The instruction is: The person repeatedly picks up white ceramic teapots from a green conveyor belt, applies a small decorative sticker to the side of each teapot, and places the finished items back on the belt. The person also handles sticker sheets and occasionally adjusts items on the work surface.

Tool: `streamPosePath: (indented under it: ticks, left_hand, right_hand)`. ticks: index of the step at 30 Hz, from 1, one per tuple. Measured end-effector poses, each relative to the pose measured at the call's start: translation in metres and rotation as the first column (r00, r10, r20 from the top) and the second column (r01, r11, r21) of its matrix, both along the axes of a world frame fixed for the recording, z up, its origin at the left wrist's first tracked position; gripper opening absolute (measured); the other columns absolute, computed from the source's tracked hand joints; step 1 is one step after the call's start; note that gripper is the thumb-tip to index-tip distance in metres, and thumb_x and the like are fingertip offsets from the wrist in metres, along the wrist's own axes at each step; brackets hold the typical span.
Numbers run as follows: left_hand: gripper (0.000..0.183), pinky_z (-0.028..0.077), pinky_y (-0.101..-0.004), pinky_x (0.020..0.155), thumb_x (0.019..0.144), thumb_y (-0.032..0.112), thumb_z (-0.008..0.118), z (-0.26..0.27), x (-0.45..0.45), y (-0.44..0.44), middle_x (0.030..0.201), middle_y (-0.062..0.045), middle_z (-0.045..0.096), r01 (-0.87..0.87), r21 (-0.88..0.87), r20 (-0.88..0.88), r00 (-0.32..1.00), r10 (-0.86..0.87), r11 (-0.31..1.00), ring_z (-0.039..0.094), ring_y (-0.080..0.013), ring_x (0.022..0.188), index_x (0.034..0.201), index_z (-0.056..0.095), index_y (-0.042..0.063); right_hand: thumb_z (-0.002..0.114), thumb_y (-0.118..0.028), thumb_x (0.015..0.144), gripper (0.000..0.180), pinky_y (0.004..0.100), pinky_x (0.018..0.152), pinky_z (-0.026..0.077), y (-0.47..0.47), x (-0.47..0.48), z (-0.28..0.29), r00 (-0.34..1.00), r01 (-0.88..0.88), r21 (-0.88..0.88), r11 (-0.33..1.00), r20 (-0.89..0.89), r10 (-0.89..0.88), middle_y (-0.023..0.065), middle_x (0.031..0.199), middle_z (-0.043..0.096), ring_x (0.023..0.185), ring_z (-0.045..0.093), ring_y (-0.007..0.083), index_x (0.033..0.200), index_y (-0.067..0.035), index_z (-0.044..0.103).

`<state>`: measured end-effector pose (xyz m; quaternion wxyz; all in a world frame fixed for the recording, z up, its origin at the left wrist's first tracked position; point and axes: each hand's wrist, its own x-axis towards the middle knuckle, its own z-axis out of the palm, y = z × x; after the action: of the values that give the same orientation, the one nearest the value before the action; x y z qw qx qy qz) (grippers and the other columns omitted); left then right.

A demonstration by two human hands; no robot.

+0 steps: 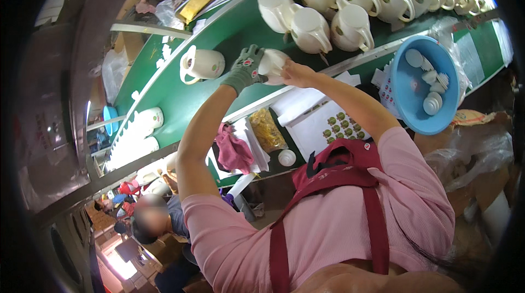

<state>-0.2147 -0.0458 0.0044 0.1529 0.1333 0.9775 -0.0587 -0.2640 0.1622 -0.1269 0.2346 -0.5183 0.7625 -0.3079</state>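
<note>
My left hand (pixel 246 68), in a grey-green glove with small red-and-white stickers on it, holds the left side of a white jug (pixel 272 63). My bare right hand (pixel 298 74) grips the same jug from the right, and the two hands hide part of it. Left of the glove, a second white jug (pixel 207 64) with a small printed decal stands or lies on the green work surface (pixel 172 96); which of these I cannot tell. Beyond my right hand, several cream jugs (pixel 311 30) with handles and leafy green decals are packed in rows.
A blue basin (pixel 396 88) at the right holds white lids. Nearer my apron are a sheet of green decals (pixel 311 127), a clear bag of yellowish pieces (pixel 266 129), a white lid (pixel 287 157) and a pink cloth (pixel 233 149). A co-worker (pixel 178 215) is at lower left.
</note>
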Motion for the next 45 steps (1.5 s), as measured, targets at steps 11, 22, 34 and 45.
streamPosePath:
  ticks: [11, 22, 34, 45]
  left_hand:
    - [0.096, 0.043, -0.0424, 0.111, 0.061, 0.019, 0.088, 0.044, -0.085, -0.067, 0.142, -0.011, 0.046, -0.134, 0.074, -0.054, 0.989, 0.138, 0.988, 0.047, -0.0349, 0.130, 0.146, 0.046, 0.019]
    - [0.114, 0.037, -0.0464, 0.113, 0.062, 0.048, 0.086, -0.016, -0.027, -0.203, 0.149, -0.024, 0.041, -0.754, 0.171, -0.183, 0.609, 0.772, 0.635, 0.042, -0.0422, 0.136, 0.153, 0.032, 0.007]
    - [0.055, 0.039, -0.0501, 0.086, 0.074, 0.042, 0.079, -0.016, 0.053, -0.067, 0.109, -0.012, 0.068, -0.488, 0.105, -0.340, 0.801, 0.493, 0.866, 0.057, -0.0333, 0.111, 0.118, 0.064, 0.013]
    - [0.052, 0.045, -0.0488, 0.086, 0.079, 0.039, 0.076, 0.014, 0.094, 0.046, 0.118, -0.009, 0.061, -0.361, 0.238, -0.405, 0.807, 0.430, 0.902, 0.060, -0.0307, 0.107, 0.124, 0.060, 0.017]
  right_hand:
    - [0.073, -0.034, 0.088, 0.053, 0.0464, 0.094, 0.051, -0.001, 0.003, 0.031, 0.851, 0.525, -0.271, 0.807, 0.171, -0.496, 0.0247, 0.138, 0.046, 0.118, 0.055, 0.0439, 0.123, -0.004, 0.046]
    - [0.066, -0.015, 0.092, 0.022, 0.0379, 0.075, 0.054, 0.119, 0.084, -0.002, 0.887, 0.446, -0.182, 0.876, 0.221, -0.406, 0.0126, 0.112, 0.058, 0.089, 0.066, 0.0308, 0.112, -0.009, 0.059]
    - [0.064, -0.016, 0.093, 0.015, 0.0390, 0.071, 0.052, 0.184, 0.121, 0.032, 0.811, 0.471, 0.121, 0.874, 0.329, -0.483, 0.0131, 0.100, 0.063, 0.078, 0.065, 0.0291, 0.106, -0.007, 0.065]
    - [0.063, -0.014, 0.095, 0.015, 0.0380, 0.075, 0.054, 0.160, 0.100, 0.085, 0.836, 0.465, -0.076, 0.882, 0.366, -0.409, 0.0150, 0.099, 0.066, 0.086, 0.067, 0.0305, 0.106, -0.004, 0.064]
